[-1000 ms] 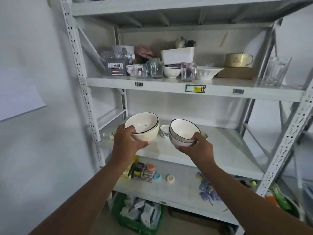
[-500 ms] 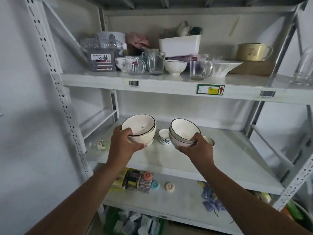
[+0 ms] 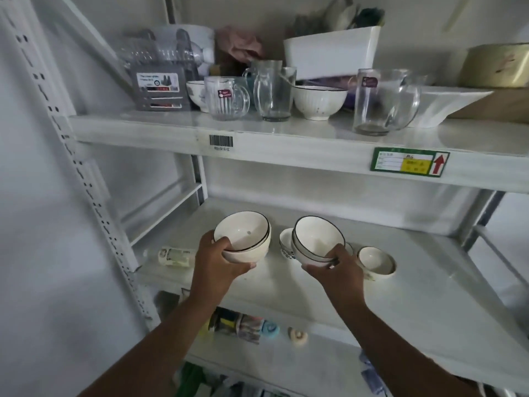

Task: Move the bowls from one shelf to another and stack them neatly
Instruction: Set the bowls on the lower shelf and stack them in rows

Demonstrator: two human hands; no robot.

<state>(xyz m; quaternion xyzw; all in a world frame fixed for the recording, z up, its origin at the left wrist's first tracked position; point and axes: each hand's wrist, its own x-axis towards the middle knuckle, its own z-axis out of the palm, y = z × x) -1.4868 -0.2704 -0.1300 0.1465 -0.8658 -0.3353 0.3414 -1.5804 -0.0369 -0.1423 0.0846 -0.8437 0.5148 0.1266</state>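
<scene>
My left hand (image 3: 219, 263) grips a stack of two cream bowls with dark rims (image 3: 243, 236), held just above the middle shelf (image 3: 415, 299). My right hand (image 3: 337, 267) holds a second pair of nested dark-rimmed bowls (image 3: 316, 239) at the same height, thumb over the near rim. Between the two stacks a small patterned cup (image 3: 285, 243) stands on the shelf. A small cream bowl (image 3: 375, 260) sits on the shelf right of my right hand.
A small bottle (image 3: 171, 256) lies at the middle shelf's left end. The upper shelf (image 3: 286, 141) holds glass mugs (image 3: 383, 101), a white ribbed bowl (image 3: 319, 101), a white tub (image 3: 332, 54) and a grey box (image 3: 160, 90). Tape rolls (image 3: 243, 328) lie on the shelf below.
Both hands with their bowl stacks have stayed side by side and sunk a little toward the middle shelf. The view has moved closer and the small cream bowl on the right has come into sight.
</scene>
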